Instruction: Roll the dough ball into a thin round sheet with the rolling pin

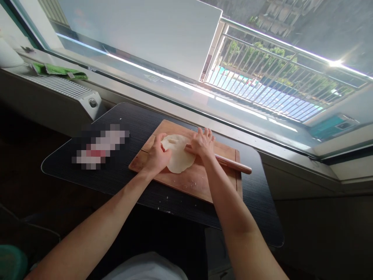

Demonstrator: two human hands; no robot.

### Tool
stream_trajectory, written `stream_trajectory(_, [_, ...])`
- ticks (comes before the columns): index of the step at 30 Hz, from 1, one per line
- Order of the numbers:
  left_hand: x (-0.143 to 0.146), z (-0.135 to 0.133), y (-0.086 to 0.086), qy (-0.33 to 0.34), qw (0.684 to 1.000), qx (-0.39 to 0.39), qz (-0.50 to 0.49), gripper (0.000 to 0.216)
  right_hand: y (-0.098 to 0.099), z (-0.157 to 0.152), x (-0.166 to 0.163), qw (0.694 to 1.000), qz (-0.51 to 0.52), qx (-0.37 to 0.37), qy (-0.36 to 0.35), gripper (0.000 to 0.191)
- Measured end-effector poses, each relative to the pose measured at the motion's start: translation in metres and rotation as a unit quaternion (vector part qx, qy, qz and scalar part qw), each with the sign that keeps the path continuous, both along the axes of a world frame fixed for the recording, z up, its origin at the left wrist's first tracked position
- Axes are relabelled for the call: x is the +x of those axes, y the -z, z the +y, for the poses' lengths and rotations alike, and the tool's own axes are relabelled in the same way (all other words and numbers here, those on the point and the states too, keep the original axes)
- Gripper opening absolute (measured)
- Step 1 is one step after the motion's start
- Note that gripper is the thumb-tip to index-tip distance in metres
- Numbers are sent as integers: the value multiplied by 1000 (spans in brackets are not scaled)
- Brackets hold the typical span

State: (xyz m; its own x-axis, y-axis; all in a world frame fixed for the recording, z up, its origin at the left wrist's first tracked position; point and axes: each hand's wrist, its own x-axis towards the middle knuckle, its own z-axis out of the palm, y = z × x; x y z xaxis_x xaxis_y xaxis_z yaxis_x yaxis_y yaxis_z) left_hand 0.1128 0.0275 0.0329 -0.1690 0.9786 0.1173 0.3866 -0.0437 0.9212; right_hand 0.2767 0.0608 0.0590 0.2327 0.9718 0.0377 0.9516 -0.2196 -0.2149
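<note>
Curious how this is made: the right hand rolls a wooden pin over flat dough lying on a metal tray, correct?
Not quite. The head view shows the dough lying on a wooden board, not a metal tray. The right hand does press a wooden pin over it.

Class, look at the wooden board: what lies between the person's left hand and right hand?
The flat round of dough, with the rolling pin crossing it under the right hand; the head view shows it.

On one dark tabletop (116,175): two hands, a left hand (157,155) and a right hand (204,143), one dough round (179,157), one rolling pin (233,164), one wooden board (192,181). Far left: one radiator (52,83), one green cloth (58,70).
</note>
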Motion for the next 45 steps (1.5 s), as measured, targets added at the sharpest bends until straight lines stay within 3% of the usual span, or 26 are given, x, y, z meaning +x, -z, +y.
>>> stream_trajectory(2, [0,1,1,0,1000,-10,-3,55,1,2,1,1000,9,-13,12,53])
stream_trajectory(7, [-2,3,4,15,1000,-16,1,53,4,-12,-3,998,-19,19,-54,54])
stream_trajectory(12, [-2,3,3,36,999,-15,18,47,2,2,2,1000,-7,-16,-12,55])
stream_trajectory(17, [1,1,6,40,998,-9,45,54,5,-15,-3,997,-21,29,-75,51])
stream_trajectory(23, [0,1,9,53,996,-2,74,55,2,4,4,999,4,-11,-30,51])
stream_trajectory(28, [0,3,10,62,995,-20,76,60,3,-10,0,995,-24,20,-99,50])
stream_trajectory(34, [0,5,15,85,995,-4,58,64,-1,13,6,999,13,-34,-31,52])
stream_trajectory(39, [0,4,14,77,994,-23,72,63,3,-5,0,996,-24,11,-91,50])
stream_trajectory(45, [-1,4,13,86,994,0,64,61,2,14,6,999,7,-33,-14,55])
